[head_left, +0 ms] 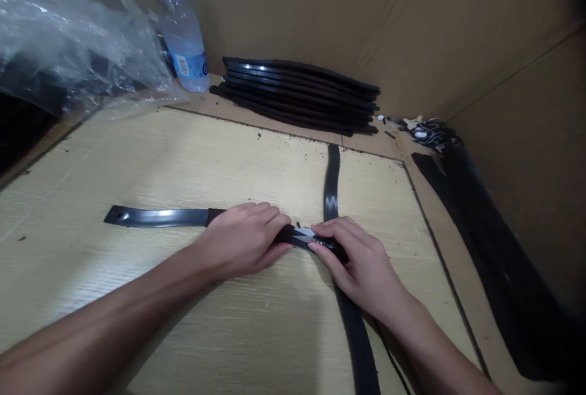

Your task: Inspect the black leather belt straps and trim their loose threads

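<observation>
A glossy black belt strap [155, 217] lies flat on the pale wooden board [137, 157], its rounded end pointing left. My left hand [245, 239] presses down on this strap and grips it near the middle. My right hand [357, 260] pinches the strap's right part, where a shiny patch [304, 236] shows between my two hands. A second black strap [332, 181] runs from the far side toward me and passes under my right hand.
A stack of black straps [297, 93] lies against the cardboard wall [412, 16] at the back. A plastic water bottle [180, 28] stands at the back left beside a crumpled clear plastic bag [68, 35]. More black strips [485, 248] lie along the right side.
</observation>
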